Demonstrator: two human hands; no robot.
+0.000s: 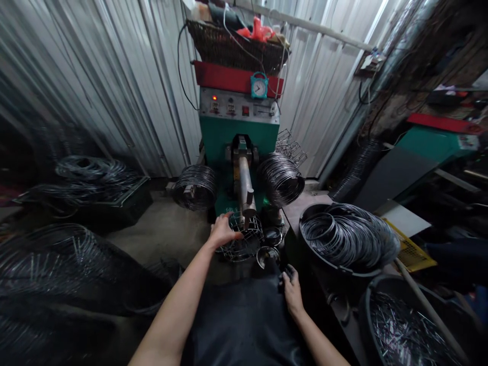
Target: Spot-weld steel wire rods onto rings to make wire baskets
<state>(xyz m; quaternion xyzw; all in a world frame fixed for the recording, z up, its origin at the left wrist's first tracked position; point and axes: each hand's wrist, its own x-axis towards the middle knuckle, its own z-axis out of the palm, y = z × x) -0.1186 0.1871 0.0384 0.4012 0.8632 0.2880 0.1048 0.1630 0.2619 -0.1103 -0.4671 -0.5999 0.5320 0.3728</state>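
My left hand (222, 232) grips the rim of a round wire cage (241, 240) that sits under the metal arm (245, 189) of a green machine (238, 133). My right hand (293, 291) rests low by my dark apron, fingers curled on a small dark object I cannot make out. Two small metal rings (268, 254) lie just in front of the cage. Coils of wire rings (280, 179) hang on either side of the machine arm.
A black tub (345, 239) full of wire rings stands at right, another tub (407, 330) with short wire pieces below it. Piles of wire (89, 175) and wire cages (57, 259) fill the left. Corrugated metal walls stand behind. A second green machine (434, 142) is far right.
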